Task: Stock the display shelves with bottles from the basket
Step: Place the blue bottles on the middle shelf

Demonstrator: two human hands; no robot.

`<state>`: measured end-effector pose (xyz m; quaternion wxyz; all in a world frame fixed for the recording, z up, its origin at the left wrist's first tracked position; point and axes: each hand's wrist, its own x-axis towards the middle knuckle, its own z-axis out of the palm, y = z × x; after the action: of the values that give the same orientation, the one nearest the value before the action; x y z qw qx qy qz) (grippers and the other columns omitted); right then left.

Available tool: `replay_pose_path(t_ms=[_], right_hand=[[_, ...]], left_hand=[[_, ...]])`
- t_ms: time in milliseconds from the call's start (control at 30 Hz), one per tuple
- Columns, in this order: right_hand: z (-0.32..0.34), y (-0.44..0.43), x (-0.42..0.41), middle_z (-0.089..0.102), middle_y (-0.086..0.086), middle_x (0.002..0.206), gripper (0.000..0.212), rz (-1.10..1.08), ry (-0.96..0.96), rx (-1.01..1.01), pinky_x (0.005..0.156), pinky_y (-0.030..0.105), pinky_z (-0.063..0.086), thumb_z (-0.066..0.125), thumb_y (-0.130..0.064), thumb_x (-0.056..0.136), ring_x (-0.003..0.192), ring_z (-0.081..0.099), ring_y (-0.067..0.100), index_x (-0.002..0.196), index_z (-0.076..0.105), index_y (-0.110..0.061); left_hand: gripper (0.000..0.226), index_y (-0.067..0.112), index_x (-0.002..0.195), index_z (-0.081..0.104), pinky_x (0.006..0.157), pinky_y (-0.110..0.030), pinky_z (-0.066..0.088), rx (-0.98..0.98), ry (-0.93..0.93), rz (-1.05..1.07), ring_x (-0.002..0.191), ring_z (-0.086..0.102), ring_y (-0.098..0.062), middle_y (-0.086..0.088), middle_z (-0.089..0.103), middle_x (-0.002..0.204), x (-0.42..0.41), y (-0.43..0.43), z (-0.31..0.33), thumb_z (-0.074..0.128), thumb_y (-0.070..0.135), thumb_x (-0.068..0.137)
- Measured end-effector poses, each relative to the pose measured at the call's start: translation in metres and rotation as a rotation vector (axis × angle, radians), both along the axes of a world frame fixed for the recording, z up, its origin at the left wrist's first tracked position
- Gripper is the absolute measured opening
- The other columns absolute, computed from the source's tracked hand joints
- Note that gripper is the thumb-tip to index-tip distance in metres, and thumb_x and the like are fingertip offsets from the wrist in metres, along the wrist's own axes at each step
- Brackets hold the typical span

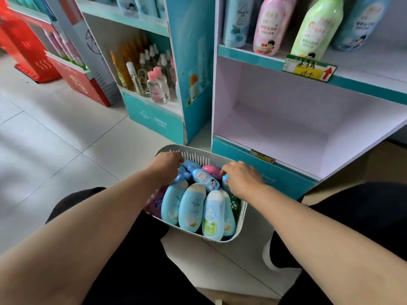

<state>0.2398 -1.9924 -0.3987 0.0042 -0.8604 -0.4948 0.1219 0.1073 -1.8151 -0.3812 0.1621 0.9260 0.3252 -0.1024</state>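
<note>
A white slatted basket [241,219] stands on the floor between my knees, packed with several light blue bottles [190,210], a small blue bottle [204,177] and a pink one [211,170]. My left hand [166,165] reaches into the basket's far left corner, its fingers curled over a blue bottle cap [184,172]. At the right side, my right hand [241,176] has its fingers curled round the top of another blue bottle [225,180]. Just behind the basket, the teal-and-white display's lower shelf [286,133] holds nothing.
The shelf above carries a pink bottle [273,25], a green bottle [319,29] and blue ones, with a green price tag [308,67] on its edge. A second teal display [154,119] with spray bottles stands to the left, with red stands [28,51] beyond. The floor is tiled.
</note>
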Motion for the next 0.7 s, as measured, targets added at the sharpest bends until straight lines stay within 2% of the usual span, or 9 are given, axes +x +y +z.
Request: replay_pose_path(t_ms=[233, 400, 500, 600, 700], right_hand=[[-0.032, 0.056, 0.000, 0.058, 0.003, 0.122, 0.034, 0.050, 0.099, -0.009, 0.088, 0.037, 0.044, 0.058, -0.015, 0.090, 0.114, 0.053, 0.025, 0.123, 0.056, -0.022], [-0.058, 0.106, -0.019, 0.057, 0.005, 0.126, 0.030, 0.085, 0.227, -0.064, 0.090, 0.038, 0.044, 0.049, -0.018, 0.093, 0.115, 0.055, 0.029, 0.122, 0.055, -0.024], [-0.076, 0.128, -0.035, 0.055, 0.007, 0.125, 0.034, 0.104, 0.289, -0.075, 0.087, 0.038, 0.043, 0.054, -0.026, 0.092, 0.116, 0.053, 0.030, 0.125, 0.049, -0.017], [-0.091, 0.142, -0.050, 0.057, 0.007, 0.110, 0.041, -0.021, 0.430, -0.055, 0.076, 0.035, 0.040, 0.061, -0.031, 0.089, 0.101, 0.057, 0.029, 0.122, 0.045, -0.014], [-0.102, 0.149, -0.059, 0.054, 0.003, 0.093, 0.037, -0.138, 0.479, -0.021, 0.067, 0.031, 0.037, 0.062, -0.024, 0.089, 0.082, 0.054, 0.024, 0.118, 0.042, -0.015]], left_hand=[[0.040, 0.016, 0.118, 0.060, 0.081, -0.025, 0.039, -0.076, 0.120, -0.017, 0.106, 0.057, -0.026, -0.007, 0.063, 0.116, 0.020, 0.057, -0.013, 0.040, 0.001, 0.086], [0.037, 0.013, 0.118, 0.062, 0.088, -0.032, 0.047, -0.054, 0.240, -0.117, 0.104, 0.059, -0.027, -0.007, 0.065, 0.114, 0.021, 0.078, -0.017, 0.041, 0.004, 0.088], [0.036, 0.012, 0.116, 0.063, 0.091, -0.037, 0.049, -0.027, 0.229, -0.097, 0.106, 0.058, -0.028, -0.008, 0.064, 0.115, 0.018, 0.088, -0.016, 0.044, 0.004, 0.087], [0.036, 0.013, 0.119, 0.062, 0.088, -0.034, 0.049, -0.019, 0.233, -0.043, 0.107, 0.058, -0.029, -0.010, 0.062, 0.118, 0.012, 0.096, -0.013, 0.044, 0.005, 0.089], [0.039, 0.015, 0.120, 0.062, 0.086, -0.032, 0.046, -0.038, 0.217, -0.031, 0.109, 0.057, -0.028, -0.008, 0.061, 0.119, 0.014, 0.095, -0.009, 0.044, 0.005, 0.088]])
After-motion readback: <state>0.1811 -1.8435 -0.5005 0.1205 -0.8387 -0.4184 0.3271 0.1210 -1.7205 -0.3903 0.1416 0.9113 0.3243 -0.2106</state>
